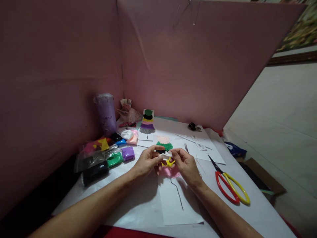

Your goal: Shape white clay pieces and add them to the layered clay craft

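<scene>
Between both hands, over a white sheet (179,205), is a strip of white clay (166,154). My left hand (148,160) pinches its left end between thumb and fingers. The right end is pinched by my right hand (183,162). Beneath the hands the sheet bears bands of coloured clay: peach (163,139), green (165,145), black, yellow (168,163) and pink (171,172). A dark drawn line (177,190) runs down from the pink band. The fingers partly hide the black and yellow bands.
Scissors (230,185) lie at the right, a fork (186,147) beyond my right hand. Clay packets, including purple (128,153) and green (115,160), are at the left near a purple cylinder (106,114). Behind stands a finished striped card (148,124); keys (194,126) lie back right.
</scene>
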Tool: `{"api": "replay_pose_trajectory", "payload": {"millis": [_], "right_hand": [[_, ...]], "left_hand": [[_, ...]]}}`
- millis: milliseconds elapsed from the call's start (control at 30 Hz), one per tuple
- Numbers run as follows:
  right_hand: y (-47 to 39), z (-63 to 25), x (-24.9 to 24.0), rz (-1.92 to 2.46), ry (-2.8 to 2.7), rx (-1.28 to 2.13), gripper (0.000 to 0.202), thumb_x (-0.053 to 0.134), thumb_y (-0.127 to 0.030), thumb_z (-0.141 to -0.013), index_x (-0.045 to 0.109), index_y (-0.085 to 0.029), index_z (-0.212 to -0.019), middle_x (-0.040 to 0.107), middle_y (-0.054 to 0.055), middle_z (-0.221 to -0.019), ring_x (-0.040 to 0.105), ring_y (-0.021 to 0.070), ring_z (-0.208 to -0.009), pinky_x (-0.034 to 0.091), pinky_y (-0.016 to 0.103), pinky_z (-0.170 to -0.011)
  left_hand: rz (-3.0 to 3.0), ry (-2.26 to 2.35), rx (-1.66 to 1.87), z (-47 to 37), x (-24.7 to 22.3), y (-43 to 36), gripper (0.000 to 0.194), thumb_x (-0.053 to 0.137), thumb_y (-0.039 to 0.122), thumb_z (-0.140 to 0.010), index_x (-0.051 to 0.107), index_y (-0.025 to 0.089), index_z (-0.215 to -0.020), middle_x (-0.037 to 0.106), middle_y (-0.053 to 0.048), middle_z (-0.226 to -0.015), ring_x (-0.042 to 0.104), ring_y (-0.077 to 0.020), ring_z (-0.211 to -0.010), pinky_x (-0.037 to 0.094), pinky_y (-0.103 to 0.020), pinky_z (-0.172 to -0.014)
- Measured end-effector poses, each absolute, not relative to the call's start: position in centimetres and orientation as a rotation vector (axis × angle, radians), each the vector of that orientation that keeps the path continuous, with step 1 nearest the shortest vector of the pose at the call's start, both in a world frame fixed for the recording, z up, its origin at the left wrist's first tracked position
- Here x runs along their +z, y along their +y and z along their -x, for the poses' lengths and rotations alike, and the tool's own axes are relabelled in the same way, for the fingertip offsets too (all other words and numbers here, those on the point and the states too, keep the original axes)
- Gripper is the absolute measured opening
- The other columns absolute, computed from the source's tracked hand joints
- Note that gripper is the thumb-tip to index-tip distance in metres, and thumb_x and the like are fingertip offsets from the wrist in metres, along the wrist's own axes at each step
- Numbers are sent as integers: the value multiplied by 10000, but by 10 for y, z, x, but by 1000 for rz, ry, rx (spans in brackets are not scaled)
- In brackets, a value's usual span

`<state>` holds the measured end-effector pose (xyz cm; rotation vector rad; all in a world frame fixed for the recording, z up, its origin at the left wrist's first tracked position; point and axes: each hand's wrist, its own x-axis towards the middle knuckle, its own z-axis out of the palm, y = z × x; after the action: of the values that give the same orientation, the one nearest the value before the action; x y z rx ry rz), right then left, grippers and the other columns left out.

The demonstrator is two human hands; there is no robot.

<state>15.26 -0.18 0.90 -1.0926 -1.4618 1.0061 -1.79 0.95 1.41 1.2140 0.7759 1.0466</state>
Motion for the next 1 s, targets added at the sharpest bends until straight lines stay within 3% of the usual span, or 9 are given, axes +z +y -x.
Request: {"api": "replay_pose_trajectory", "payload": {"millis": [167,300,500,1000], "right_hand": [[-6,-147,12,960,-1472,1110,232,694,-384,-795,635,-183,-894,649,14,-757,605,152,-673,485,252,-602],[-9,-145,14,989,-1455,1094,215,668,-378,-814,638,-171,-865,641,17,-719,586,146,-622,485,252,-560],[-10,-144,19,990,-1451,1068,218,646,-376,-828,642,-159,-846,625,21,-723,571,143,-621,489,254,-558],[-12,-144,19,1019,-1525,1018,177,610,-345,-853,636,-174,-815,602,-7,-666,548,133,-588,442,239,-538]], "left_hand": [[-1246,816,1040,16,12,8,541,755,453,-669,538,126,-1043,638,4,-598,526,-99,-408,426,-218,-407],[-1267,866,998,14,14,7,478,727,467,-695,592,107,-977,627,-1,-578,492,-84,-389,388,-210,-406],[-1278,840,1018,14,17,4,423,743,450,-683,667,103,-914,674,-59,-778,601,-133,-651,430,-224,-567],[-1361,860,990,15,12,6,369,700,468,-711,559,130,-755,604,0,-639,489,-79,-438,375,-215,-435]]}}
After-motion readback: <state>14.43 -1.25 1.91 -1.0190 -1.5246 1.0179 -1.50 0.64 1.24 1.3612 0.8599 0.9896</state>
